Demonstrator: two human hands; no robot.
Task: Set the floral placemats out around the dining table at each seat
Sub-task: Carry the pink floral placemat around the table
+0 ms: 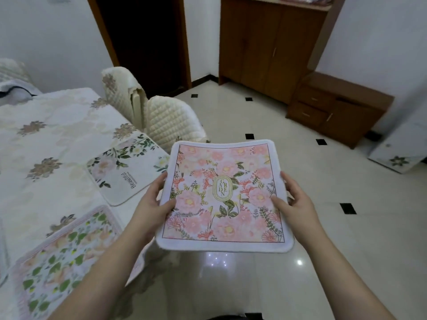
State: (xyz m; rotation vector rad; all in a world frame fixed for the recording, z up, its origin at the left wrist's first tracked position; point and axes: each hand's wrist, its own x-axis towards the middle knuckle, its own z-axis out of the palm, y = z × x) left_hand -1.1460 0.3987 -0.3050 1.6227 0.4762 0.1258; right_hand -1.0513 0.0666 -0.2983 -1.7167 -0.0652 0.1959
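pink floral white-edged fabric placemat (224, 197) held flat over floor | L hand (153, 202) & R hand (292, 199): side edges pinched, thumbs on top

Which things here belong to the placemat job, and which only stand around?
Job: pink Garden placemat gripped by left hand and right hand; Beautiful placemat; green-leaf placemat; dining table; chairs.
Around: wooden cabinet; low drawer unit.

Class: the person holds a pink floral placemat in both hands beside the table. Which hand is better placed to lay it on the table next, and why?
Left, probably. The left hand holds the pink Garden placemat on the edge facing the dining table, near the Beautiful placemat. The right hand holds the far edge, over the floor.
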